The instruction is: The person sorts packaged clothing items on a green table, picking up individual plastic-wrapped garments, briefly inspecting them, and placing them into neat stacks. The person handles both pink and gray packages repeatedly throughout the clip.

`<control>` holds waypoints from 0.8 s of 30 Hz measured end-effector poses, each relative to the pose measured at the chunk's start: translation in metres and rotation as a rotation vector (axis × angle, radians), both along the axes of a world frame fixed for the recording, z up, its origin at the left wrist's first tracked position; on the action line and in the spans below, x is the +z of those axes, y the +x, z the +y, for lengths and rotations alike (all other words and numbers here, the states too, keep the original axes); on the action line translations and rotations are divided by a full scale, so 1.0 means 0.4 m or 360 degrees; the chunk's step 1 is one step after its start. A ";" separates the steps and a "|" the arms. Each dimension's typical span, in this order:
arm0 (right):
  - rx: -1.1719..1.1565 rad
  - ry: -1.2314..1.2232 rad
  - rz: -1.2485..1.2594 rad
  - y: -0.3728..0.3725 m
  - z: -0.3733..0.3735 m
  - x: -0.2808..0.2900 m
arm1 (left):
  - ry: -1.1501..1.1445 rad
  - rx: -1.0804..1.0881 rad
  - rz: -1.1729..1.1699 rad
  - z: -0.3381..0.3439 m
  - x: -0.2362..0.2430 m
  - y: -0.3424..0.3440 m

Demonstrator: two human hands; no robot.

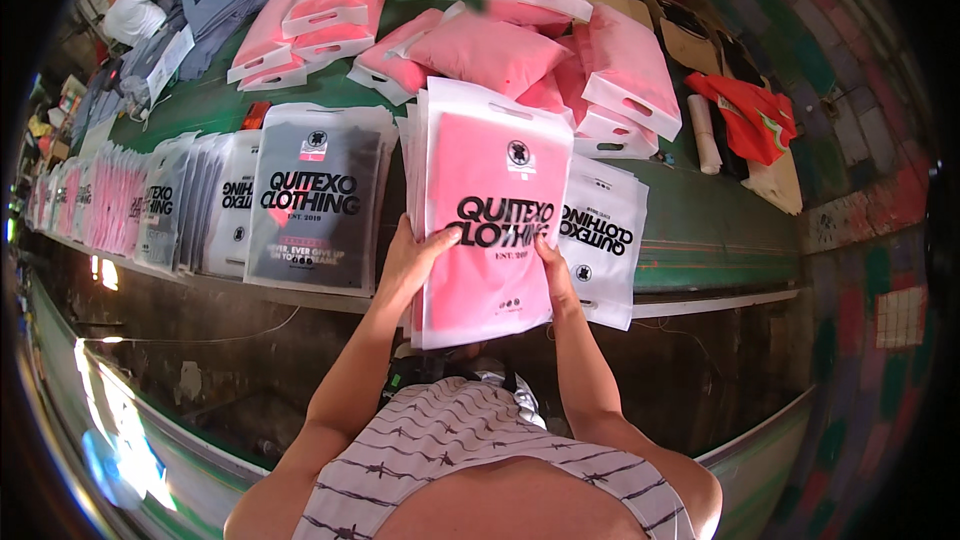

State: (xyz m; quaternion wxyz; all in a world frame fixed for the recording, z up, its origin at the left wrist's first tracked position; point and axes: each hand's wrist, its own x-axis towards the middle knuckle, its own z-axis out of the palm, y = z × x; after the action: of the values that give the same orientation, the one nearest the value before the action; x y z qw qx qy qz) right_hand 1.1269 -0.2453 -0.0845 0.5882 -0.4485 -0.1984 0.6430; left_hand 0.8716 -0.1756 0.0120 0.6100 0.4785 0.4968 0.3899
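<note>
Both my hands hold a frosted plastic bag (490, 175) with a folded pink garment inside and black print on its front. It stands upright, tilted slightly, at the table's near edge, with the edges of more bags showing behind it. My left hand (418, 258) grips its left side, thumb across the front. On its right side my right hand (552, 265) does the same; the fingers of both hands are mostly hidden behind. Just right of it leans a white printed bag (605, 285), its print upside down. A dark grey bagged garment (310, 165) stands to the left.
A long row of upright bagged garments (110, 190) runs left along the green table (700, 225). Puffy pink bags (490, 52) lie piled behind. At right are a white roll (703, 132) and a red cloth (755, 118). Beyond stacked grey garments (215, 5) is another person (133, 10).
</note>
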 end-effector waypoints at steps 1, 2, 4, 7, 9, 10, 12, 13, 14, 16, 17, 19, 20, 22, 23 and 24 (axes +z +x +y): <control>-0.0003 0.0017 0.0022 -0.010 -0.017 0.031 | 0.0047 0.0038 0.0111 -0.030 0.029 -0.001; -0.0009 0.0035 0.0044 -0.019 -0.034 0.059 | 0.0074 0.0055 0.0121 -0.056 0.044 -0.004; 0.0031 0.0029 0.0068 -0.018 -0.079 0.100 | 0.0092 0.0064 0.0125 -0.108 0.081 -0.009; -0.0005 -0.0088 -0.0008 -0.020 -0.185 0.156 | -0.0093 0.0050 -0.0260 -0.192 0.094 -0.019; 0.0011 -0.0087 -0.0020 -0.025 -0.257 0.164 | -0.0144 -0.0069 -0.0427 -0.239 0.074 -0.040; 0.0005 -0.0077 -0.0025 -0.030 -0.293 0.158 | -0.0154 -0.0074 -0.0388 -0.268 0.059 -0.049; 0.0001 -0.0068 -0.0016 -0.057 -0.352 0.161 | -0.0222 -0.0116 -0.0341 -0.311 0.049 -0.076; -0.0081 -0.0089 -0.0087 -0.075 -0.373 0.147 | -0.0282 -0.0147 -0.0335 -0.333 0.053 -0.088; -0.0119 -0.0089 -0.0111 -0.090 -0.395 0.141 | -0.0343 -0.0180 -0.0330 -0.345 0.058 -0.103; -0.0174 -0.0112 -0.0104 -0.124 -0.437 0.143 | -0.0327 -0.0336 -0.0269 -0.361 0.065 -0.145; -0.0235 -0.0048 -0.0101 -0.145 -0.455 0.141 | -0.0320 -0.0415 -0.0238 -0.369 0.070 -0.168; -0.0224 0.0106 -0.0003 -0.203 -0.484 0.157 | -0.0222 -0.0430 -0.0278 -0.384 0.083 -0.218; -0.0218 0.0127 0.0013 -0.231 -0.494 0.162 | -0.0143 -0.0436 -0.0299 -0.390 0.082 -0.247; -0.0233 0.0147 -0.0003 -0.301 -0.520 0.151 | -0.0078 -0.0451 -0.0365 -0.409 0.068 -0.317; -0.0253 0.0137 -0.0034 -0.336 -0.529 0.132 | -0.0069 -0.0462 -0.0376 -0.413 0.064 -0.358; -0.0287 0.0184 -0.0061 -0.371 -0.533 0.128 | -0.0061 -0.0472 -0.0399 -0.407 0.071 -0.395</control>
State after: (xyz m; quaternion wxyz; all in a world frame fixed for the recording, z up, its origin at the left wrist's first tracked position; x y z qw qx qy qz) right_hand 0.9783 -0.4586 -0.0333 0.6648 -0.4422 -0.2052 0.5661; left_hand 0.7136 -0.3385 0.0406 0.7268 0.4825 0.3485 0.3428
